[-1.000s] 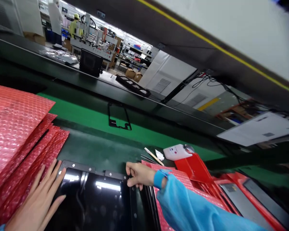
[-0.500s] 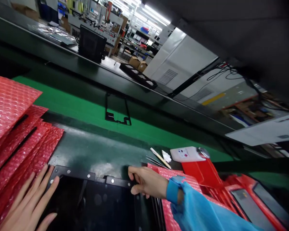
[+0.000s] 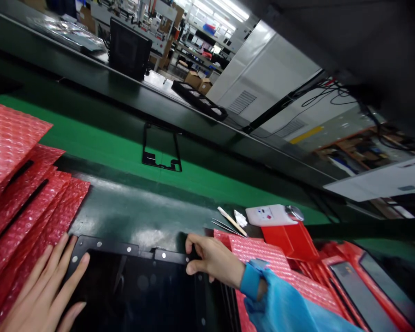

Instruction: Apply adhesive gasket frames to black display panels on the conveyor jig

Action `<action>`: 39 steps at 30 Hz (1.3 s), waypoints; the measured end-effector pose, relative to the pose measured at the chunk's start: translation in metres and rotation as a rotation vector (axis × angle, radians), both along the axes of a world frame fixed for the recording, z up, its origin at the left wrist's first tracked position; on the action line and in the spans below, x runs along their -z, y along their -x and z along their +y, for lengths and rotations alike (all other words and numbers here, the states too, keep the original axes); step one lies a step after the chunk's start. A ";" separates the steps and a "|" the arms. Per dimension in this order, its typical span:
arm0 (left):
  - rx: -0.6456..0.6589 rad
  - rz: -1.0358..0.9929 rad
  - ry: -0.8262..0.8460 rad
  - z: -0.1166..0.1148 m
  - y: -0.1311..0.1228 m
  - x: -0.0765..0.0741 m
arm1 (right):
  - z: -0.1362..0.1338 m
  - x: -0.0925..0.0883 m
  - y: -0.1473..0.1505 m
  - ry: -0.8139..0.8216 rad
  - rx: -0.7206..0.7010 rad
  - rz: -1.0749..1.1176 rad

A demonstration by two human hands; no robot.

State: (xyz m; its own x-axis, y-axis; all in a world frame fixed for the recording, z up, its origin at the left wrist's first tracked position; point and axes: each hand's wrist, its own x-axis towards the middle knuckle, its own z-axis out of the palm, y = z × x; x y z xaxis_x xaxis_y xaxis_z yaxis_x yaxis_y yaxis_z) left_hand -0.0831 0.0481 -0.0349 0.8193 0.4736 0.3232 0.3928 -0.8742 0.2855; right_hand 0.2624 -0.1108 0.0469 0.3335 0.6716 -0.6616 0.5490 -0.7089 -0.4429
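A black screen panel (image 3: 148, 288) with a dark frame and small white dots lies on the bench in front of me, its lower part cut off by the picture's edge. Across its left edge rests my left hand (image 3: 46, 288), fingers stretched and spread. My right hand (image 3: 214, 258), in a blue cuffed sleeve, has thumb and forefinger curled around the panel's upper right corner; its other fingers are partly hidden. Just beyond that hand lie tweezers (image 3: 228, 227), a cream-handled stick (image 3: 232, 221) and a crumpled white scrap (image 3: 240, 218).
Red bubble-wrap sleeves (image 3: 17, 184) pile up on the left. More red wrap (image 3: 263, 253) and red-edged panels (image 3: 363, 290) lie right, near a white bottle (image 3: 269, 215). A thin black frame (image 3: 162, 167) sits on the green strip. A dark overhead structure (image 3: 332, 37) hangs upper right.
My view has shifted slightly, moving the background a little. Both hands stay at the panel, with the right thumb and forefinger still at its corner.
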 end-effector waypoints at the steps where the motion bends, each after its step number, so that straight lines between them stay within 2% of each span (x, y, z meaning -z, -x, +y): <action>1: -0.011 0.003 0.006 -0.002 0.000 0.000 | -0.001 0.001 0.002 -0.016 0.012 -0.010; 6: -0.078 0.015 -0.006 -0.007 -0.002 -0.004 | -0.017 0.003 0.017 -0.129 0.077 -0.081; 12: -0.001 0.073 -0.071 -0.004 0.001 -0.016 | -0.030 0.005 0.020 -0.199 0.112 -0.035; 21: -0.021 0.102 -0.086 -0.001 0.006 -0.001 | -0.015 0.011 -0.007 -0.093 0.050 0.119; 24: -0.026 0.122 -0.076 -0.001 0.002 -0.004 | -0.011 0.012 -0.008 -0.066 0.017 0.060; 27: -0.016 0.140 -0.073 -0.002 -0.003 -0.014 | -0.011 0.008 -0.003 -0.057 -0.016 -0.046; 31: 0.010 0.130 -0.072 -0.002 -0.007 -0.027 | -0.014 -0.011 0.018 -0.080 -0.063 -0.245; 34: 0.031 0.128 -0.044 -0.002 0.003 -0.028 | -0.026 -0.030 0.046 -0.125 -0.090 -0.386; 36: 0.068 0.155 0.013 -0.003 0.017 -0.024 | -0.044 -0.036 0.070 -0.120 -0.100 -0.417; 39: 0.173 0.225 0.104 -0.003 0.044 -0.018 | -0.083 -0.030 0.107 0.011 -0.085 -0.333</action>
State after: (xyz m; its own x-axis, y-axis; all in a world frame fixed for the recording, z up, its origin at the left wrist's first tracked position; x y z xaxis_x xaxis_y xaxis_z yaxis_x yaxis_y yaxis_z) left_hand -0.1268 0.0455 -0.0169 0.9364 0.3414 0.0812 0.3038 -0.9044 0.2995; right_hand 0.1554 -0.1941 0.0772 0.4756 0.6993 -0.5336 0.7193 -0.6584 -0.2218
